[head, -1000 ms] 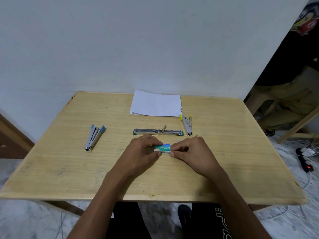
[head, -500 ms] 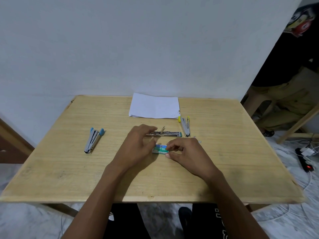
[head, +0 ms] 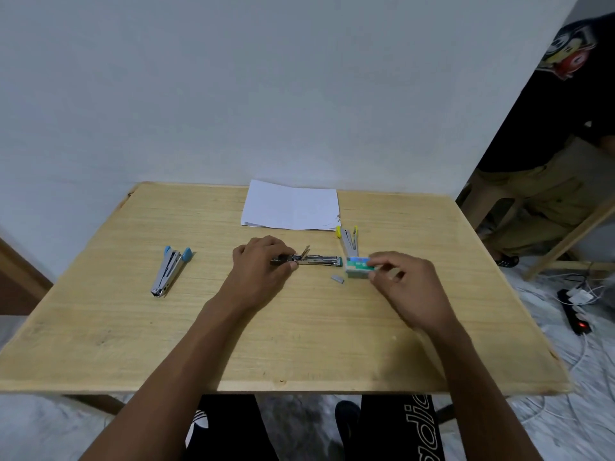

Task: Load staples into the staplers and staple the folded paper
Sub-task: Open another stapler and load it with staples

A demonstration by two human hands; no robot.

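The green stapler (head: 316, 260) is laid flat and wide open on the table (head: 100, 327). Its left end is gripped by the left hand (head: 261, 262), with the fingers curled round it. Just beside its right end, a little staple box (head: 356, 267) is pinched between the thumb and fingers of the right hand (head: 407, 284). A small strip of staples (head: 337, 278) is seen on the wood, just on the near side of that same end. The yellow stapler (head: 348, 239) is just behind that end and the folded paper (head: 291, 206) is further behind. The blue stapler (head: 169, 271) is well off to the left.

The strip is probably very light, thin and easy to snap. It should be picked up softly by its long sides with two fingertips. The green stapler is hard metal and may slide, so it is best held down at one end while the strip is dropped in.
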